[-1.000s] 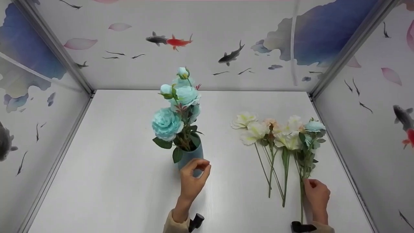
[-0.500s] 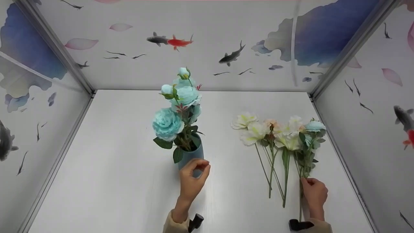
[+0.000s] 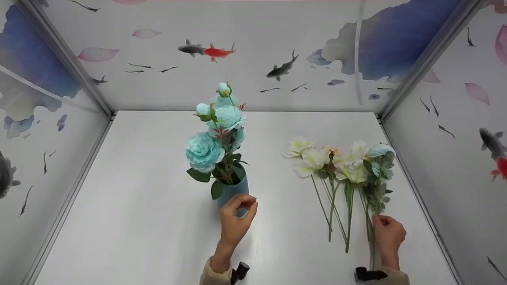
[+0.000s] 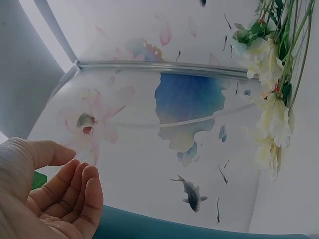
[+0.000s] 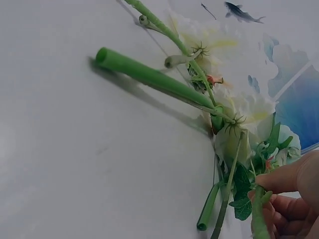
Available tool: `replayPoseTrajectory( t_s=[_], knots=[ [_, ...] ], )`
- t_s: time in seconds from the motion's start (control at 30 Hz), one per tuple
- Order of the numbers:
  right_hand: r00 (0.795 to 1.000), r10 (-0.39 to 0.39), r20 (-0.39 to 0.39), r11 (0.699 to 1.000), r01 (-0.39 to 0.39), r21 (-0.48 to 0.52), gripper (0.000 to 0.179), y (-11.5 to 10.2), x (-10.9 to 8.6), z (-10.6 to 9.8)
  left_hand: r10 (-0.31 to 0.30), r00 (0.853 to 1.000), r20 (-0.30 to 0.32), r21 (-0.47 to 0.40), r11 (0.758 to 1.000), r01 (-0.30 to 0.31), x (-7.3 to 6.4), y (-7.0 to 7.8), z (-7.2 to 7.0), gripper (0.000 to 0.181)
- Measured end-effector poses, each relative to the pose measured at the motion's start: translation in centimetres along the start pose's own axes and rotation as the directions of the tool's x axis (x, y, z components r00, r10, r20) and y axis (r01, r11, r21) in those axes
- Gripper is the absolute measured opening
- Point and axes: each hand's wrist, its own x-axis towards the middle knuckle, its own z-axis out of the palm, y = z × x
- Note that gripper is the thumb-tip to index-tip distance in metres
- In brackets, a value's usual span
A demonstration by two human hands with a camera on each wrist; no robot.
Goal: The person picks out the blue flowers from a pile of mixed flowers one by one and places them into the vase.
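Note:
In the head view a blue vase (image 3: 233,194) holds turquoise artificial roses (image 3: 205,152) with buds and dark leaves. My left hand (image 3: 237,221) is in front of the vase, fingers loosely curled with nothing in them. The left wrist view shows this hand (image 4: 65,199) with its thumb near the fingertips and the teal vase edge (image 4: 199,228) beyond. At the right, my right hand (image 3: 390,233) pinches the green stem of a pale blue flower (image 3: 381,150). Close up in the right wrist view, thumb and fingers grip that stem (image 5: 258,214).
Left of the pinched stem, several cream flowers (image 3: 350,170) and a peach one (image 3: 332,152) lie on the white table (image 3: 150,206), stems toward me. Walls printed with fish enclose the table, with a metal rail (image 3: 400,79) at the back right corner.
The right hand has shifted slightly, and the pale blue flower's stem has lifted and separated from the stem beside it. My left hand and the vase have stayed in place.

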Motion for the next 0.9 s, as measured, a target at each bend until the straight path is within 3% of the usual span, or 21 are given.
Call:
replayPoseTrajectory(
  t_s=[0.33,0.7,0.9],
  knots=[
    [0.991,0.072,-0.109,0.985,-0.053,0.166,0.025,-1.5,-0.1,-0.8,-0.013,1.000,0.001,-0.001,1.000,0.013,-0.1,-0.2,0.0,0.022],
    [0.966,0.003,-0.258,0.919,0.099,0.381,0.019,-4.9,-1.0,-0.7,-0.046,0.999,0.011,-0.018,0.999,0.046,-0.2,-0.1,0.0,0.019],
    [0.959,-0.065,-0.275,0.879,0.186,0.439,0.017,-6.9,-1.3,-0.4,-0.049,0.999,0.011,-0.017,0.999,0.049,-0.3,-0.2,0.0,0.019]
  ],
)
